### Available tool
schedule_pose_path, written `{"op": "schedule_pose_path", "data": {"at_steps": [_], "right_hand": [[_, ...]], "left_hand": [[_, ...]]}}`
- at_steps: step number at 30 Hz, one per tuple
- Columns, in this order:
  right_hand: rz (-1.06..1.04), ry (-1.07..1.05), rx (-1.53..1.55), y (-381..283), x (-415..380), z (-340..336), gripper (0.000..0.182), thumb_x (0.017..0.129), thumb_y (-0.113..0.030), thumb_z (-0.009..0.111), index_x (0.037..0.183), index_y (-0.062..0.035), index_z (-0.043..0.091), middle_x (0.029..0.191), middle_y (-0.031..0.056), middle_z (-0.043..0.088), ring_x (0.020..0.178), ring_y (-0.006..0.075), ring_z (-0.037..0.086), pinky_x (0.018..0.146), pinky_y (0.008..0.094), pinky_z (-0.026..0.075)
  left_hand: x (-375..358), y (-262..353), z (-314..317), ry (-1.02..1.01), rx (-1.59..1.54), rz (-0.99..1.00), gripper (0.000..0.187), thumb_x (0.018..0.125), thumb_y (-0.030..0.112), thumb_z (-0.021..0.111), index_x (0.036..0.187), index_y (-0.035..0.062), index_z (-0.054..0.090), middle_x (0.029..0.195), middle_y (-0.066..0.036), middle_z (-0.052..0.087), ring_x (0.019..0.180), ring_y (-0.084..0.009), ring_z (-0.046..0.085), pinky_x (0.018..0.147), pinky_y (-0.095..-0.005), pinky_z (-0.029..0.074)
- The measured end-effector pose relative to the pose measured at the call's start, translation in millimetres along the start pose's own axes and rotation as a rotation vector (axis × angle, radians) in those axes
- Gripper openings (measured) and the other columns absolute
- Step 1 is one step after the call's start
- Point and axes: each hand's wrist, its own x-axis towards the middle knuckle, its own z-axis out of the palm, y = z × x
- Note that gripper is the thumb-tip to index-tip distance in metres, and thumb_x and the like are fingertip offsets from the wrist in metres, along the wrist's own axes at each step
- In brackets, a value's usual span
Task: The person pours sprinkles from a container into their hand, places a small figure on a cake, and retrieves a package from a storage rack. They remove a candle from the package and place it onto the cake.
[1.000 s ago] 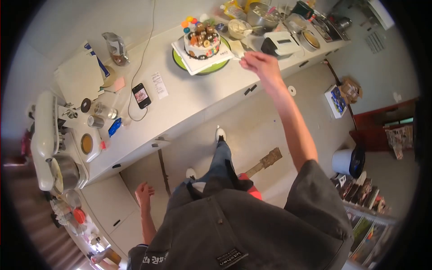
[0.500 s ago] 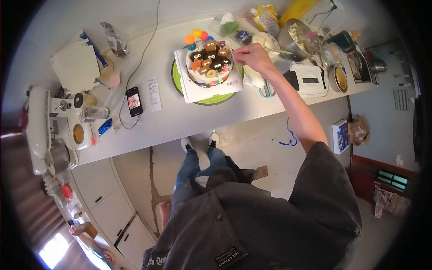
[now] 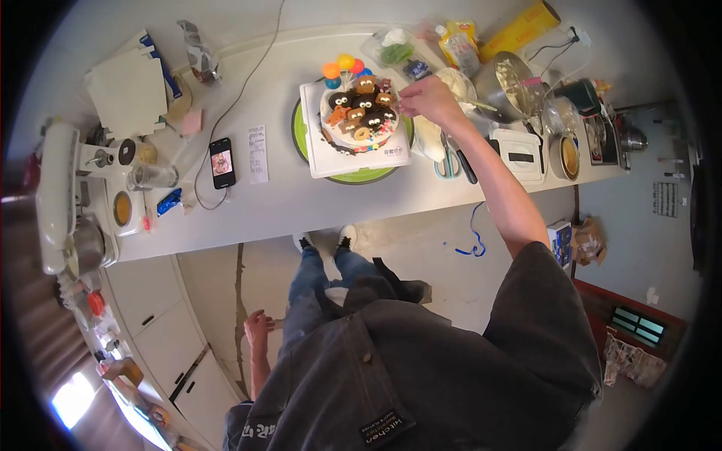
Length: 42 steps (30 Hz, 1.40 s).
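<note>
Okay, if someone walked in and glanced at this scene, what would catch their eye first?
Most likely the decorated cake, topped with little figures and bright balls, on a white board over a green turntable in the middle of the counter. The right hand reaches to the cake's right edge, while the left hand hangs low by the cabinets. Crowded bowls and tools fill the counter's right end, and a white stand mixer sits at the left.

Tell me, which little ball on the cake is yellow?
The yellow ball sits in the middle of the cluster at the cake's far edge, between the orange ball and the red ball.
</note>
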Motion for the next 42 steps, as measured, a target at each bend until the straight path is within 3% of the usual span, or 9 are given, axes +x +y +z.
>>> {"op": "schedule_pose_path", "data": {"at_steps": [6, 10, 21, 24, 30, 34, 38, 41, 42], "right_hand": [[0.035, -0.045, -0.026, -2.6, -2.0, -0.9, 0.022, 0.084, -0.003, 0.072, 0.101, 0.0097, 0.075, 0.082, 0.0166, 0.076, 0.070, 0.0170, 0.075, 0.067, 0.0268, 0.060], [0.025, -0.099, -0.087, -2.4, -8.1, -0.6, 0.024, 0.091, -0.004, 0.065, 0.107, 0.0121, 0.072, 0.091, 0.0175, 0.075, 0.082, 0.0204, 0.075, 0.075, 0.0294, 0.062], [0.067, -0.155, 0.024, -8.5, -18.9, -2.0, 0.026, 0.092, -0.004, 0.067, 0.112, 0.0119, 0.070, 0.097, 0.0172, 0.076, 0.084, 0.0195, 0.075, 0.077, 0.0287, 0.061], [-0.097, -0.025, -0.066, -5.2, -22.9, 1.5, 0.025, 0.091, -0.003, 0.067, 0.113, 0.0095, 0.071, 0.099, 0.0159, 0.076, 0.086, 0.0191, 0.075, 0.076, 0.0286, 0.061], [-0.015, 0.180, 0.156, 12.1, -21.1, -19.7, 0.024, 0.091, -0.001, 0.067, 0.113, 0.0075, 0.072, 0.099, 0.0145, 0.075, 0.088, 0.0192, 0.075, 0.074, 0.0285, 0.061], [0.030, 0.418, 0.051, 64.1, -24.4, -51.2, 0.023, 0.092, -0.008, 0.069, 0.109, 0.0076, 0.073, 0.089, 0.0130, 0.075, 0.077, 0.0180, 0.074, 0.068, 0.0281, 0.060], [0.138, 0.295, -0.023, 170.4, -7.7, -44.7, 0.021, 0.092, -0.011, 0.067, 0.105, 0.0033, 0.075, 0.085, 0.0107, 0.074, 0.069, 0.0163, 0.072, 0.060, 0.0299, 0.059], [0.208, 0.288, 0.068, 199.9, 19.4, -12.9, 0.020, 0.092, -0.013, 0.066, 0.103, 0.0001, 0.077, 0.082, 0.0098, 0.074, 0.066, 0.0152, 0.072, 0.057, 0.0300, 0.059], [0.189, 0.311, 0.003, 203.4, 30.8, -3.6, 0.020, 0.092, -0.014, 0.066, 0.103, -0.0009, 0.077, 0.083, 0.0118, 0.074, 0.068, 0.0186, 0.073, 0.059, 0.0323, 0.059]], "left_hand": [[3.0, -34.2, -2.0, -0.004, -0.024, -0.062, 0.036, 0.096, 0.012, 0.055, 0.126, -0.0060, 0.064, 0.091, -0.020, 0.073, 0.071, -0.0239, 0.074, 0.058, -0.0320, 0.061], [5.9, -47.7, -3.5, 0.005, -0.015, -0.058, 0.036, 0.095, 0.011, 0.056, 0.125, -0.0056, 0.065, 0.089, -0.019, 0.073, 0.069, -0.0243, 0.074, 0.055, -0.0322, 0.061], [-4.0, -22.2, 1.9, 0.014, 0.012, -0.017, 0.040, 0.092, 0.013, 0.054, 0.125, -0.0064, 0.065, 0.090, -0.019, 0.073, 0.072, -0.0228, 0.074, 0.059, -0.0312, 0.060], [-7.6, -20.4, 2.7, 0.007, -0.006, -0.019, 0.041, 0.091, 0.013, 0.055, 0.125, -0.0070, 0.064, 0.091, -0.019, 0.073, 0.071, -0.0226, 0.074, 0.059, -0.0308, 0.060], [-8.7, -28.4, 5.3, 0.012, -0.027, -0.036, 0.041, 0.092, 0.013, 0.055, 0.127, -0.0069, 0.063, 0.090, -0.019, 0.073, 0.070, -0.0226, 0.073, 0.058, -0.0313, 0.060], [-10.7, -41.2, 4.0, 0.003, 0.011, -0.057, 0.037, 0.094, 0.013, 0.055, 0.125, -0.0060, 0.064, 0.090, -0.019, 0.073, 0.070, -0.0235, 0.073, 0.058, -0.0319, 0.060], [-36.4, -12.5, 8.2, 0.004, 0.118, -0.021, 0.035, 0.095, 0.012, 0.055, 0.123, -0.0044, 0.065, 0.091, -0.019, 0.073, 0.070, -0.0239, 0.074, 0.059, -0.0327, 0.061], [-26.5, -35.7, 0.5, 0.001, 0.193, -0.004, 0.034, 0.095, 0.012, 0.055, 0.124, -0.0038, 0.065, 0.091, -0.019, 0.074, 0.070, -0.0238, 0.074, 0.060, -0.0333, 0.061], [-29.8, -34.7, -1.7, 0.010, 0.187, -0.003, 0.035, 0.095, 0.013, 0.055, 0.124, -0.0038, 0.065, 0.091, -0.019, 0.074, 0.070, -0.0237, 0.074, 0.060, -0.0336, 0.061]]}}
